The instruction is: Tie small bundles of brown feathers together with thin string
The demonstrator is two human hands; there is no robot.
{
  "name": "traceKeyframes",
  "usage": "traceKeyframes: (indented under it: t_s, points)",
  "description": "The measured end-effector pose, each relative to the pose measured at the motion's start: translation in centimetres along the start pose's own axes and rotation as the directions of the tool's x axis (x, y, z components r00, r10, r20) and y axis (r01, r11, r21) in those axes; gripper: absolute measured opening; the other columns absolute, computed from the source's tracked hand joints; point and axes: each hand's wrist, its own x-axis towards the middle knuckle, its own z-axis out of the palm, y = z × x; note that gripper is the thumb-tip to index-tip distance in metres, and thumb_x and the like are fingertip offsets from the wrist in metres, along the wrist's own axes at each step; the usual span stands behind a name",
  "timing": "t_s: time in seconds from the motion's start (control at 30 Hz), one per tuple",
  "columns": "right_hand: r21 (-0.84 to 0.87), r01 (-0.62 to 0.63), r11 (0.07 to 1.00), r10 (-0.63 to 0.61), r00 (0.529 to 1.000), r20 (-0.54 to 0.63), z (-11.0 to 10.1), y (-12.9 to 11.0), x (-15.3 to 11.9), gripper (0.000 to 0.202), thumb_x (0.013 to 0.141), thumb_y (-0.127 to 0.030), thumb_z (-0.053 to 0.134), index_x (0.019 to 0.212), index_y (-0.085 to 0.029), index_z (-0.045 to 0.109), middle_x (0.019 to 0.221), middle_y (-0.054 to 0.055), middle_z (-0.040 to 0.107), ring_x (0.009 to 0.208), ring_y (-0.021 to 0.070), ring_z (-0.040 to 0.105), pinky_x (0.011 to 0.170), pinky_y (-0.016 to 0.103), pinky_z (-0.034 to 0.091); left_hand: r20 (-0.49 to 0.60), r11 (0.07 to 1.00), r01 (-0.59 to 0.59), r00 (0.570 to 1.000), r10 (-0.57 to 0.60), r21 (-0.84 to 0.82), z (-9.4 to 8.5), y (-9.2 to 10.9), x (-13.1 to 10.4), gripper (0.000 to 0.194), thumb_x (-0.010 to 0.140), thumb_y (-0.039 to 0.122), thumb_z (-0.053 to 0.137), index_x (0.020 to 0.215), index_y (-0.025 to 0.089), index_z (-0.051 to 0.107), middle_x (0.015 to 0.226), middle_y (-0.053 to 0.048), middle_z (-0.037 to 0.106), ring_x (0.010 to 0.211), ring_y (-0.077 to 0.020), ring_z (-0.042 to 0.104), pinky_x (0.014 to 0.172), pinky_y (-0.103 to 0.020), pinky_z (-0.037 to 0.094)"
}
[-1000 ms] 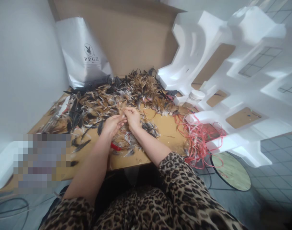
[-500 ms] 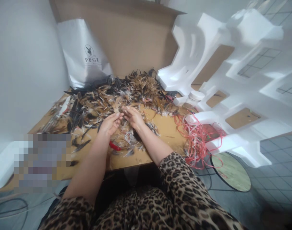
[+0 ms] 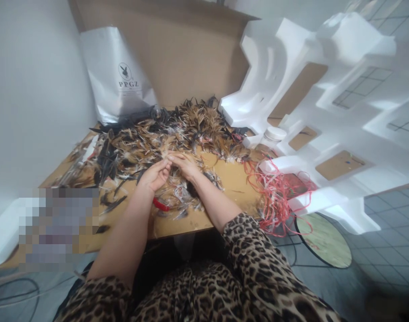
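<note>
My left hand (image 3: 156, 174) is closed, its fingers curled and their tips pinched together at the near side of a heap of brown and black feathers (image 3: 137, 134). Against it, my right hand (image 3: 184, 164) reaches in from the right with its thumb and fingers pressed together. The fingertips of both hands touch. Pale tan feather bits show right behind them, but whatever is pinched is too small to make out. Below the hands lie a red curved piece (image 3: 161, 205) and scattered loose feathers.
The tan table (image 3: 233, 179) carries a tangle of pink-red string (image 3: 274, 197) at its right. Behind it stand a capped jar (image 3: 272, 136) and a large white foam packing piece (image 3: 352, 134). A silver bag (image 3: 110, 67) is at the back left. A round stool (image 3: 325, 241) is at the lower right.
My right hand has shifted slightly left and its fingers have come together with those of my left hand. The small gap between the fingertips has closed.
</note>
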Motion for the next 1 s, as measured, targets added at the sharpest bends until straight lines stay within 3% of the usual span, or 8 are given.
traceKeyframes:
  t_s: [0.13, 0.23, 0.37, 0.5, 0.67, 0.87, 1.0]
  points:
    - [-0.11, 0.086, 0.99, -0.084, 0.996, 0.025, 0.0, -0.7, -0.4, 0.026, 0.059, -0.036, 0.073, 0.078, -0.019, 0.07, 0.098, 0.002, 0.067, 0.089, 0.0128, 0.059, 0.086, 0.026, 0.044, -0.011, 0.999, -0.015, 1.0, 0.015, 0.035, 0.0, 0.0, 0.1, 0.014, 0.074, 0.0, 0.057, 0.08, 0.009, 0.064, 0.064, -0.003, 0.062, 0.051, -0.0017, 0.056, 0.045, -0.005, 0.043]
    - [-0.107, 0.029, 0.994, -0.034, 0.999, -0.041, 0.2, -0.7, -0.6, 0.027, 0.061, -0.037, 0.071, 0.083, -0.021, 0.069, 0.092, 0.001, 0.068, 0.084, 0.0112, 0.06, 0.078, 0.025, 0.045, -0.026, 0.981, -0.154, 0.987, 0.158, 0.119, -0.2, -0.3, 0.5, 0.011, 0.068, 0.001, 0.062, 0.076, 0.008, 0.065, 0.063, -0.004, 0.063, 0.05, -0.0023, 0.055, 0.046, -0.007, 0.044]
    - [0.03, -0.14, 0.99, 0.143, 0.969, -0.202, 0.4, -0.4, -0.4, 0.029, 0.06, -0.038, 0.071, 0.081, -0.02, 0.066, 0.074, -0.002, 0.067, 0.068, 0.0082, 0.06, 0.065, 0.02, 0.042, -0.081, 0.877, -0.399, 0.898, 0.433, 0.267, -0.4, -0.8, 1.1, 0.007, 0.063, 0.009, 0.069, 0.068, 0.01, 0.065, 0.064, -0.005, 0.066, 0.052, -0.0051, 0.058, 0.05, -0.012, 0.046]
    - [0.089, -0.185, 0.979, 0.201, 0.955, -0.217, 0.5, -0.4, -0.3, 0.028, 0.057, -0.038, 0.073, 0.074, -0.018, 0.063, 0.066, -0.003, 0.064, 0.062, 0.0068, 0.058, 0.06, 0.018, 0.038, -0.091, 0.807, -0.455, 0.849, 0.521, 0.377, -0.3, -1.1, 1.3, 0.013, 0.057, 0.013, 0.072, 0.068, 0.01, 0.065, 0.061, -0.004, 0.066, 0.052, -0.0071, 0.059, 0.052, -0.015, 0.047]
    - [0.093, -0.179, 0.979, 0.194, 0.962, -0.194, 0.4, -0.2, -0.2, 0.024, 0.055, -0.033, 0.074, 0.066, -0.015, 0.061, 0.058, -0.004, 0.061, 0.054, 0.005, 0.053, 0.055, 0.017, 0.036, -0.073, 0.792, -0.451, 0.85, 0.522, 0.413, -0.2, -1.4, 1.2, 0.019, 0.053, 0.014, 0.075, 0.068, 0.01, 0.065, 0.056, -0.003, 0.064, 0.05, -0.0082, 0.059, 0.052, -0.017, 0.047]
    - [0.07, -0.086, 0.994, 0.096, 0.981, -0.169, 0.2, 0.1, 0.1, 0.025, 0.053, -0.031, 0.075, 0.067, -0.016, 0.062, 0.061, -0.005, 0.06, 0.056, 0.0058, 0.053, 0.064, 0.022, 0.043, -0.009, 0.907, -0.297, 0.95, 0.314, 0.3, -0.7, -1.0, 1.1, 0.016, 0.057, 0.014, 0.074, 0.069, 0.008, 0.066, 0.061, -0.005, 0.065, 0.051, -0.0051, 0.057, 0.048, -0.012, 0.045]
    - [-0.013, -0.012, 1.0, 0.01, 0.989, -0.148, 0.3, 0.0, -0.1, 0.023, 0.054, -0.032, 0.074, 0.068, -0.016, 0.064, 0.061, -0.005, 0.06, 0.056, 0.0056, 0.052, 0.063, 0.02, 0.042, 0.016, 0.935, -0.217, 0.975, 0.221, 0.279, -0.8, -0.7, 0.8, 0.015, 0.059, 0.012, 0.073, 0.071, 0.007, 0.067, 0.064, -0.006, 0.065, 0.052, -0.0051, 0.057, 0.047, -0.011, 0.045]
